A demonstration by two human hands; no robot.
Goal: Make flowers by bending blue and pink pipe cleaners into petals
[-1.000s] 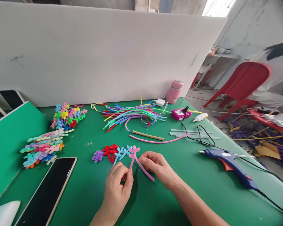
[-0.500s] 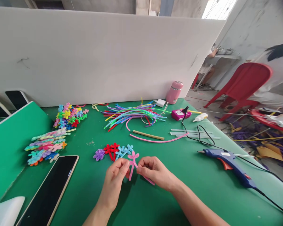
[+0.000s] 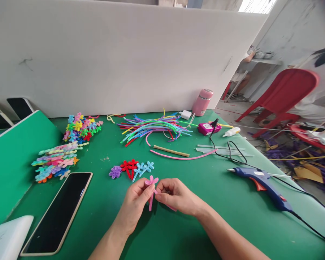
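A pink pipe-cleaner flower (image 3: 151,180) is pinched between the thumb and fingers of my left hand (image 3: 138,202), its looped petals showing above the fingertips. My right hand (image 3: 176,196) grips a pink strand just right of the flower's stem, and the strand's free end sticks out under the fingers. Both hands are close together over the green table. Behind them lie a purple flower (image 3: 115,172), red flower pieces (image 3: 129,167) and light blue flower pieces (image 3: 143,169). Farther back is a bundle of coloured pipe cleaners (image 3: 154,128).
Finished flowers (image 3: 56,160) are piled at the left near a phone (image 3: 58,213). A blue glue gun (image 3: 262,182), clear glue sticks (image 3: 222,150) and its black cord occupy the right. A pink bottle (image 3: 203,102) stands by the white board (image 3: 124,57). A person sits beyond, on a red chair (image 3: 289,90).
My left fingers have moved up on the pink flower and now cover more of its middle. The view has tilted slightly down, so the table's objects appear a little higher.
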